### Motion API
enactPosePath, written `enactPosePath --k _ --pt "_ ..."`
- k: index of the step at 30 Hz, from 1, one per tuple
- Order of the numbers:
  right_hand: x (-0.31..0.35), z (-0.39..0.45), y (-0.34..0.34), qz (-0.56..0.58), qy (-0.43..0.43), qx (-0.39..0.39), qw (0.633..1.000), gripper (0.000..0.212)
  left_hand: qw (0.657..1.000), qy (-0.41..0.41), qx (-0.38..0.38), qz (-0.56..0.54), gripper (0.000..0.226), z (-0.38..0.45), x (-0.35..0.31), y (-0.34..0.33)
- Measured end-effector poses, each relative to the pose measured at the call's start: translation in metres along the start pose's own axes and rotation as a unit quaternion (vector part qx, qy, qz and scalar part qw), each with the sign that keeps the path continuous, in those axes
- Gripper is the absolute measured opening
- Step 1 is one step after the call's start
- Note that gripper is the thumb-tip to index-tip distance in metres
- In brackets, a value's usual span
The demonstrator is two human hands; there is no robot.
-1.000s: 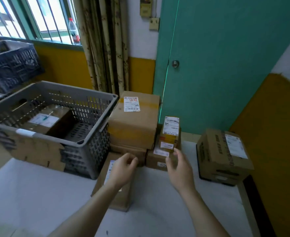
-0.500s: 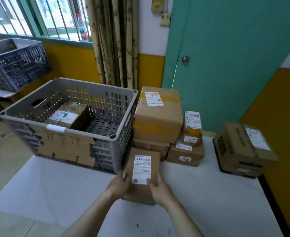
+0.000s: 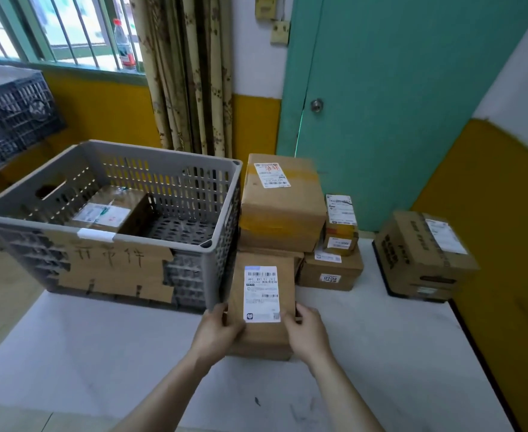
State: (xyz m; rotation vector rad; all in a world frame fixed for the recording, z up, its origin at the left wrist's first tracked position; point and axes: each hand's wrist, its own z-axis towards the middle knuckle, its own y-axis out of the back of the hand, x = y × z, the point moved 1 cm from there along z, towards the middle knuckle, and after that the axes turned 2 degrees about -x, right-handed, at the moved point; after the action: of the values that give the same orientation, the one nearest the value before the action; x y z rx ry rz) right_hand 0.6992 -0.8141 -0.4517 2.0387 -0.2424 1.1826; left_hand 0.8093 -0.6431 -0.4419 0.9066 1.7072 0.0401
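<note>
Presently, both hands are engaged on one item. My left hand (image 3: 217,330) grips the near left edge of a small brown cardboard parcel (image 3: 264,338), fingers (image 3: 220,310) curled round its side and thumb on the top face. My right hand (image 3: 307,332) grips the opposite edge likewise, fingers (image 3: 301,310) wrapped over the right side. The parcel thus sits between my two palms, its long axis running away from me. Its white barcode label (image 3: 262,293) is uppermost and readable between the two thumbs. Whether its base rests on the white tabletop (image 3: 100,353) or is just clear of it, I cannot tell.

Assessment of the step: I judge this to be the pick-up of the parcel, the probable destination being the grey perforated plastic crate (image 3: 206,244) just to the left. To do it well, apply equal pressure on both sides and raise the parcel level. It must clear the crate's near right corner, which the parcel's far left edge almost touches, before moving left over the rim. The label should face up throughout.

Surroundings: one labelled brown box (image 3: 107,213) lies in the crate's far left part. Just beyond the parcel stands a stack of brown cartons topped by a large yellow-taped box (image 3: 281,207); a straight upward lift would avoid nudging it. A further printed brown carton (image 3: 421,257) stands well apart at the right.
</note>
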Motion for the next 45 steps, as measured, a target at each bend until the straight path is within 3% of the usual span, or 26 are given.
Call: enactPosePath --k 5,13,16,21,25,32,39,45 --pt "0.01 -0.015 0.017 0.047 0.017 -0.062 0.997 0.027 0.997 -0.011 -0.048 -0.066 0.031 -0.006 -0.023 0.006" --pt "0.034 -0.038 0.054 0.128 0.041 -0.094 0.986 0.014 0.985 -0.042 -0.024 -0.168 0.042 -0.024 -0.053 0.008" --pt "0.043 -0.047 0.069 0.181 0.058 -0.1 0.977 0.015 0.972 -0.073 0.019 -0.222 0.04 -0.03 -0.067 0.008" --pt "0.052 -0.057 0.08 0.274 0.063 -0.108 0.954 0.01 0.957 -0.145 0.053 -0.245 0.042 -0.045 -0.093 0.003" --pt "0.055 -0.061 0.089 0.303 0.071 -0.099 0.945 0.015 0.959 -0.134 0.06 -0.244 0.05 -0.052 -0.108 -0.003" --pt "0.063 -0.064 0.124 0.222 0.139 -0.075 0.962 0.02 0.954 -0.112 0.109 -0.254 0.08 -0.056 -0.129 -0.003" --pt "0.063 -0.062 0.156 0.192 0.171 -0.076 0.963 0.025 0.963 -0.116 0.131 -0.206 0.065 -0.069 -0.154 -0.018" --pt "0.059 -0.057 0.178 0.171 0.164 -0.074 0.969 0.021 0.973 -0.107 0.084 -0.187 0.056 -0.075 -0.171 -0.027"
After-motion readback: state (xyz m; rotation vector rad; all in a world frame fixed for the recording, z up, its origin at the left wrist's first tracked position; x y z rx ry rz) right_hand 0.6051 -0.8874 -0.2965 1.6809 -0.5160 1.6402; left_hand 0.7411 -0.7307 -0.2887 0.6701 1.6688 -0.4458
